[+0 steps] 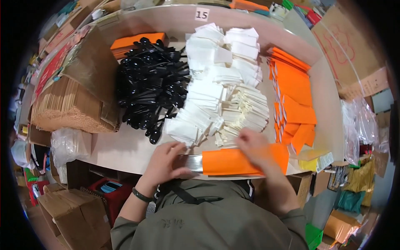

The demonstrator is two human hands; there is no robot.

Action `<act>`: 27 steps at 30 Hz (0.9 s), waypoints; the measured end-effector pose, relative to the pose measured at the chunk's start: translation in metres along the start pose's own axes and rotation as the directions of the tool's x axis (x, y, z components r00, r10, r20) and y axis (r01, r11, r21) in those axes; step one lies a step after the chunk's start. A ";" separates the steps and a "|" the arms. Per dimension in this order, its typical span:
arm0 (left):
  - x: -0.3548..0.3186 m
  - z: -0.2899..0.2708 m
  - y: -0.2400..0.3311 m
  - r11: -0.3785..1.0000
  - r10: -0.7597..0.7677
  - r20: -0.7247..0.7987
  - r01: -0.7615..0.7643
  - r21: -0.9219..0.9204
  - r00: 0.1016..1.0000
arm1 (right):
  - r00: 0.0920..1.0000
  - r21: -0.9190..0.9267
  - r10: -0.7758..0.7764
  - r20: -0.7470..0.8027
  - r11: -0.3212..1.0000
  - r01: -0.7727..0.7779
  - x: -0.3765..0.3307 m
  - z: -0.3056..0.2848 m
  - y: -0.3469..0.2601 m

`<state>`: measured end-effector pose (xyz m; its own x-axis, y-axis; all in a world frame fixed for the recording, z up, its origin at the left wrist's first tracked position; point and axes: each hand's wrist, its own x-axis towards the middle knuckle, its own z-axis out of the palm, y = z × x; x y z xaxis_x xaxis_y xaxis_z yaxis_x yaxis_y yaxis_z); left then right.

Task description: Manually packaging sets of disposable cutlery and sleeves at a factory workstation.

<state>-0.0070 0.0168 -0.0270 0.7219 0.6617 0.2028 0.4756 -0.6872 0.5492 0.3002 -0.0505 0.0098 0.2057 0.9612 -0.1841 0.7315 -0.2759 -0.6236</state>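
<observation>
Orange material (223, 162) and one metal strip (192, 163) lie near two hands (164, 162).

2 hnds (163, 161) (253, 146), 1 wristbnd (142, 195), 1 sign (202, 15)

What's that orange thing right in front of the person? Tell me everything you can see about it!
The orange piece looks flat and thin, like paper or cloth: a long rectangle lying sideways along the front edge of the table. A shiny silvery strip shows at its left end, by the left hand. The right hand, blurred, is over it, so I can't tell whether they touch.
</observation>
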 end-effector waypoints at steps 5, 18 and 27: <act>-0.005 -0.019 -0.031 0.947 -0.319 -0.267 0.319 -0.043 0.910 | 0.998 -0.076 0.043 0.040 0.996 -0.040 0.018 -0.027 0.075; 0.061 -0.062 -0.112 0.874 -0.042 -0.485 0.267 0.406 0.874 | 0.780 -0.318 -0.597 0.188 0.715 0.623 0.062 0.095 -0.070; 0.057 -0.089 -0.114 0.828 0.216 -0.285 -0.020 0.560 0.934 | 0.810 -0.039 -0.459 0.365 0.862 0.505 0.052 0.063 -0.097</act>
<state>-0.0650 0.1599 -0.0059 0.6333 0.5553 0.5391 0.6609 -0.7505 -0.0034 0.1989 0.0258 0.0127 -0.4058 0.9032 -0.1403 0.7596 0.2479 -0.6013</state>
